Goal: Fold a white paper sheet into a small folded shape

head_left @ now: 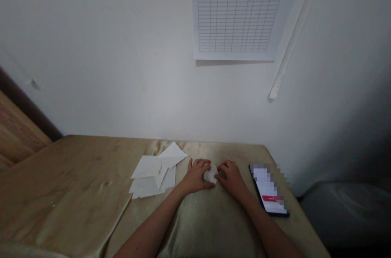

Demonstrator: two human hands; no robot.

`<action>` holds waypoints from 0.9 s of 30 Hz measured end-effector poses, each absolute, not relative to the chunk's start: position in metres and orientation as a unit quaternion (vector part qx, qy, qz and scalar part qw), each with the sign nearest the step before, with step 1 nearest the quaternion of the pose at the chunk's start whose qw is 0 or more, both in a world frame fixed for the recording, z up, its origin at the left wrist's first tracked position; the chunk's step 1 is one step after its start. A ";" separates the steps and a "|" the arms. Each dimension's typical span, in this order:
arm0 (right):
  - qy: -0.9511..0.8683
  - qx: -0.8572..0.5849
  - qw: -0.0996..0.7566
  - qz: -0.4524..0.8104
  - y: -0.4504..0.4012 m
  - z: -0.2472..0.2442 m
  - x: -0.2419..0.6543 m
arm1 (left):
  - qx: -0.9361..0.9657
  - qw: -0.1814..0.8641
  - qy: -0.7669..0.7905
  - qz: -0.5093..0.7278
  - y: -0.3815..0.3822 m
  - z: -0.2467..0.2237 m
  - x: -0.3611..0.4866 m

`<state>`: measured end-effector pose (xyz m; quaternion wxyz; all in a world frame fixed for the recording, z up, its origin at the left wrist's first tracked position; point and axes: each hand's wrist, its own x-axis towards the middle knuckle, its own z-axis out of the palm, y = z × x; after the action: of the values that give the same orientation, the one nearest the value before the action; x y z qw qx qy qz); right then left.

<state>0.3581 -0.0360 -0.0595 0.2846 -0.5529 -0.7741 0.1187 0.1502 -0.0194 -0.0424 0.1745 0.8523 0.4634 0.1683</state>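
Note:
A small piece of white paper (213, 174) is between my two hands, just above or on the cloth-covered table; its exact folds are too blurred to make out. My left hand (197, 176) grips its left side, fingers curved and thumb at the near edge. From the other side, my right hand (230, 174) pinches the right edge with its thumb and fingers. Left of my left hand lies a loose pile of white paper sheets (149, 166), overlapping at odd angles and some with torn edges.
A phone (269, 191) with its screen lit lies right of my right hand. The table (76, 184) wears a shiny gold-beige cloth and meets a white wall. On that wall hangs a printed table sheet (236, 22). A dark rounded object (345, 209) stands beyond the right edge.

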 end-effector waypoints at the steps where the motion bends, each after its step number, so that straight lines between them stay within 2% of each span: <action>1: -0.774 -0.554 0.283 0.120 -0.036 -0.060 0.358 | 0.852 0.175 0.465 0.168 -0.020 -0.042 0.150; 8: -0.768 -0.566 0.274 0.118 -0.035 -0.059 0.356 | 0.851 0.173 0.465 0.170 -0.019 -0.045 0.150; 18: -0.742 -0.556 0.328 0.181 -0.030 -0.061 0.362 | 0.847 0.187 0.469 0.169 -0.019 -0.041 0.151; 27: -0.742 -0.538 0.339 0.214 -0.026 -0.062 0.369 | 0.846 0.184 0.471 0.169 -0.018 -0.043 0.150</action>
<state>0.3691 -0.0265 -0.0619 0.3388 -0.5375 -0.7419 0.2142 0.1503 -0.0184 -0.0427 0.1843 0.8463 0.4706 0.1686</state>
